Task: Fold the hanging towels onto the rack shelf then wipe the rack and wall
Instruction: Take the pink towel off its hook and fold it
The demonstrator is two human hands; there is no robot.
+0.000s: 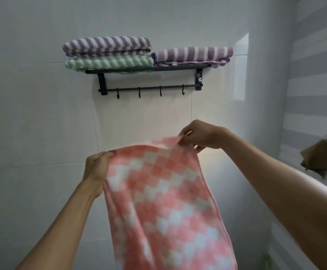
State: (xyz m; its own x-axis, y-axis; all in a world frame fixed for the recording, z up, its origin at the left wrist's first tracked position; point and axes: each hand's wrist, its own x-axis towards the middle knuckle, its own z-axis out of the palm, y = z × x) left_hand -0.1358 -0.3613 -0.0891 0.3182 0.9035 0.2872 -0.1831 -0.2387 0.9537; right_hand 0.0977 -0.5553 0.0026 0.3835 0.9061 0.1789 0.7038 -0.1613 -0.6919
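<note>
Currently, the pink checked towel (158,191) is pinched at its top corners by the left hand (97,166) and right hand (199,136), apparently spread for folding; 3 folded towels (108,46) occupy the rack shelf (149,69).

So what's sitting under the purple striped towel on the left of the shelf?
A folded green striped towel lies directly under the purple striped towel, resting on the black rack. The shelf surface beneath it is covered.
</note>
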